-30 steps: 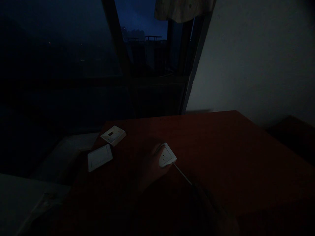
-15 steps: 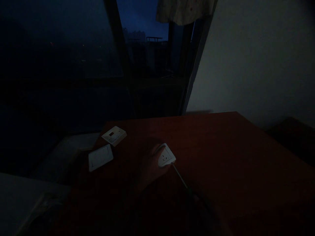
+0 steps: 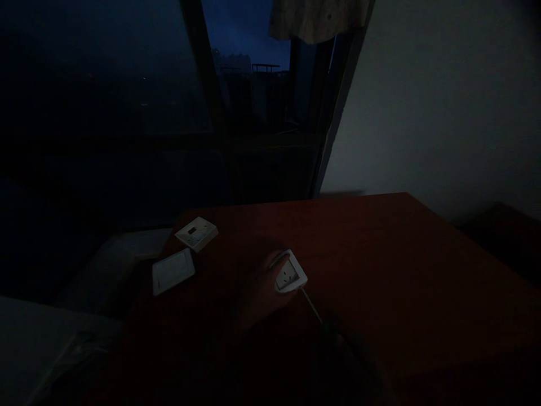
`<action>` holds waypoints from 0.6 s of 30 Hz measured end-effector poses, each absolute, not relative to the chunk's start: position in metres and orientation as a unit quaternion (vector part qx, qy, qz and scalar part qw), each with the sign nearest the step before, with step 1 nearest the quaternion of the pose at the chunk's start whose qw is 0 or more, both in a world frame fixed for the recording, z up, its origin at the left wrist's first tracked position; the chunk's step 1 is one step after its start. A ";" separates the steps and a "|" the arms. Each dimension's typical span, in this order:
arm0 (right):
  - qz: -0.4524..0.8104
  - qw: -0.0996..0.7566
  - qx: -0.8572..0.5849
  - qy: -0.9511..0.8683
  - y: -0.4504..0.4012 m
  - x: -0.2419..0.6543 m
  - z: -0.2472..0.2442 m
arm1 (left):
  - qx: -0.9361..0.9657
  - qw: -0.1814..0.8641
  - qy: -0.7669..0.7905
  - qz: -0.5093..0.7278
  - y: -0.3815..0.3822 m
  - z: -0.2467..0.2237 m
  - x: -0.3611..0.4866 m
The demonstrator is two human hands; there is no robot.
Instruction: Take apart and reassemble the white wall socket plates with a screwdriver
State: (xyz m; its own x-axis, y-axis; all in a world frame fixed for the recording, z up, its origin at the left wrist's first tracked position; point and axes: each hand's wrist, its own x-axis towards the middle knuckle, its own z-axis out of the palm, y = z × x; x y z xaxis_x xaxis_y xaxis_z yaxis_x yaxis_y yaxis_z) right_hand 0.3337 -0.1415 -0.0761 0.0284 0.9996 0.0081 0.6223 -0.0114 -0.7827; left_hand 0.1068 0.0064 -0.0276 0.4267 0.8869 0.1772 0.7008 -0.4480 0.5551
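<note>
Fingers of my left hand (image 3: 266, 290) wrap round a white wall socket (image 3: 288, 275) just above the table, thumb across its face. The socket's slots face up toward me. Against its near right edge rests the tip of a screwdriver (image 3: 311, 306), whose thin pale shaft runs down to the right. My right hand (image 3: 340, 341) is closed on the handle end, mostly lost in the dark. Left of the hands lie a white box-like back plate (image 3: 197, 232) with a rectangular hole and a flat white cover plate (image 3: 173, 272).
The reddish-brown table (image 3: 380, 254) stretches to the right and back. A dark window (image 3: 270, 101) stands behind it with a curtain (image 3: 319, 20) at the top. A pale wall (image 3: 443, 101) is on the right. The room is very dim.
The socket and my left hand have shifted slightly right and toward me. A raised rim now shows around the socket's face, its inner panel sitting lower. The screwdriver stays at its edge.
</note>
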 end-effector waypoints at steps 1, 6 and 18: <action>0.308 0.321 -0.638 -0.628 -0.140 0.334 -0.076 | 0.824 0.211 0.475 0.227 0.005 -0.029 0.109; 0.373 0.335 -0.672 -0.544 -0.135 0.329 -0.069 | 0.826 0.250 0.446 0.237 0.002 -0.031 0.113; 0.409 0.343 -0.694 -0.484 -0.108 0.340 -0.033 | 0.747 0.207 0.550 0.311 0.022 -0.011 0.085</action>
